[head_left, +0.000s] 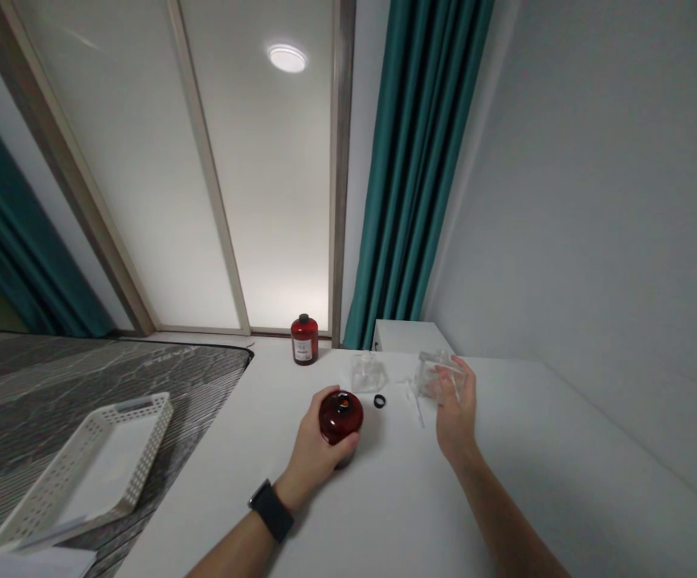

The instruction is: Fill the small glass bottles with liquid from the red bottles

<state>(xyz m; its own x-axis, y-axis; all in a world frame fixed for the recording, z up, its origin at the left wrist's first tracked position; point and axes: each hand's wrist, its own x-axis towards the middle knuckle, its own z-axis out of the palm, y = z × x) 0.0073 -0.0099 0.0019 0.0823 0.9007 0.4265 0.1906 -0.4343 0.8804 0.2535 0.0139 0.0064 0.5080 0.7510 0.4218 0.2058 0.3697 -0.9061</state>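
My left hand (318, 441) is wrapped round a dark red glossy bottle (341, 416), whose uncapped neck faces up toward me. My right hand (457, 405) grips a clear bottle (433, 373), held a little above or at the table's far side. Between the two hands lies a small black ring-shaped cap (380, 400). A second clear bottle (368, 372) stands just beyond that ring. Near my right fingers is a thin whitish pump with a tube (416, 404), partly blurred against the table.
Toward the back of the white table (378, 514) stands another red bottle (304, 340) with a dark cap and a white label. A white perforated basket (92, 466) rests on a grey patterned surface (204, 385) at left. A white cabinet (412, 333) and a wall (595, 201) bound the right side.
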